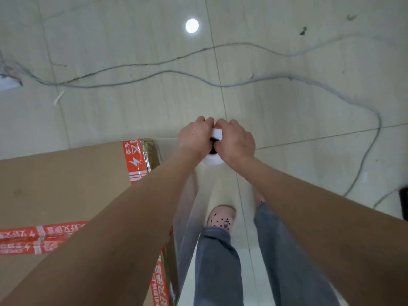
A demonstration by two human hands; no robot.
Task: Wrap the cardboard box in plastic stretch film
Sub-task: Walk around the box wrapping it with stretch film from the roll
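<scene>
Gripping a white roll of clear plastic stretch film (213,161) from both sides: left hand (194,140) and right hand (237,143), fingers curled over its top end, grip closed on it. Translucent film sheet (187,217) hangs below the grip. Brown cardboard box with orange-red tape (66,184) sits left of the grip on pale tiled floor (309,107); grey cables (220,85) beyond.

I get bright, even, slightly greenish light from overhead. One lamp mirrors as a round white glare spot (192,25) on the glossy floor (298,111). Shadows are faint and soft. The film (187,219) carries pale streaks of sheen. The whole picture is a little soft, and the white roll (212,161) is nearly washed out. Wide-angle bend curves the grout lines (217,62) and swells the forearms (123,228) at the bottom edge.
</scene>
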